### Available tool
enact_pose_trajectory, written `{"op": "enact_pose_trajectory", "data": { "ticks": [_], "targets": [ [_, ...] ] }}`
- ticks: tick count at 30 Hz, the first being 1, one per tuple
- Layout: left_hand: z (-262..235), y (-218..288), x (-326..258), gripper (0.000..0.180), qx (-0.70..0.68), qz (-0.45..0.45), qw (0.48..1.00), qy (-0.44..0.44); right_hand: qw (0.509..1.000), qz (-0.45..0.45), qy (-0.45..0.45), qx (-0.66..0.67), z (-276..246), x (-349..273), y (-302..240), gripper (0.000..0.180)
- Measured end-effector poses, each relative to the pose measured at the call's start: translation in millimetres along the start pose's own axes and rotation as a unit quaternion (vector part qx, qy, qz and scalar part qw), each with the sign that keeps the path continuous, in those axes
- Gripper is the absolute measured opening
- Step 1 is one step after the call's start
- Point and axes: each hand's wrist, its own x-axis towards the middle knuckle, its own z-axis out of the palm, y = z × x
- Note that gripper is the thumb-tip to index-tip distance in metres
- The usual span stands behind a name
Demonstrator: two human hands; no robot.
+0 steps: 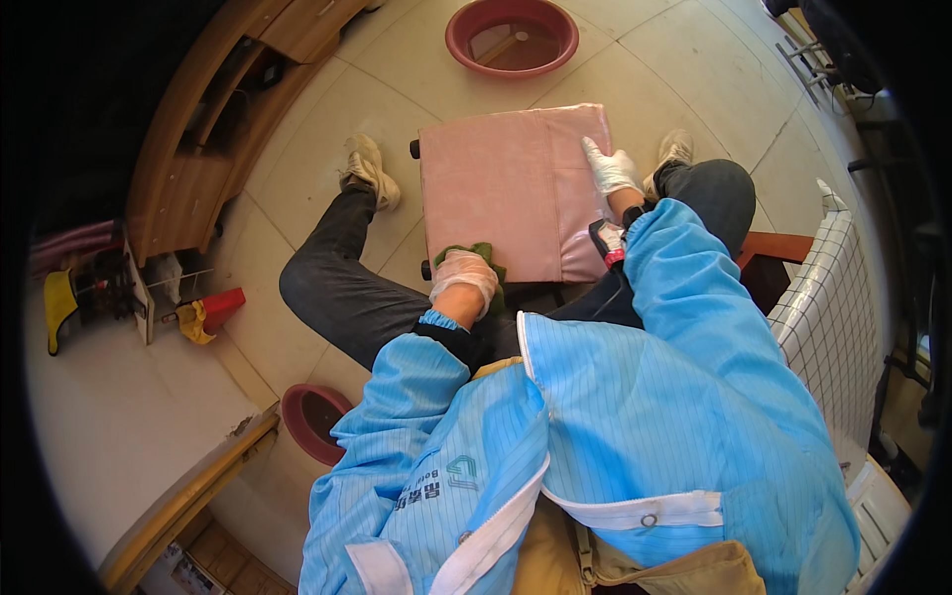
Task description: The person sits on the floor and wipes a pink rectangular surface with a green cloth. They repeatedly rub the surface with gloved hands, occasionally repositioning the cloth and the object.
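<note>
Between my knees a pink upholstered stool lies on its side, its small black feet pointing left and its seamed, padded end to the right. My left hand, in a thin clear glove, is closed around a green cloth at the stool's near left corner. Part of the cloth is covered by the hand. At the far right edge, my white-gloved right hand grips the stool's padded end, one digit stretched along the pink cover. Its other fingers are partly hidden.
A red basin holding water stands on the tiles beyond the stool. Another basin is near my left knee. Wooden cabinets line the left; a red and yellow item lies nearby. A white grid-patterned panel is at right.
</note>
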Motion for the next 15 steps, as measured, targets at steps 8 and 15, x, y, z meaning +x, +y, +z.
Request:
{"op": "enact_pose_trajectory", "data": {
  "ticks": [8,15],
  "targets": [
    [-7.8,-17.3,25.6,0.044,-0.133,-0.081,0.981,0.119,0.999,0.025,0.033,-0.023,3.7,-11.3,-14.6,0.087],
    [-28.3,-17.0,55.7,0.050,-0.076,-0.055,0.983,0.159,1.000,-0.002,-0.004,0.017,-4.3,-10.3,-5.4,0.091]
  ]
}}
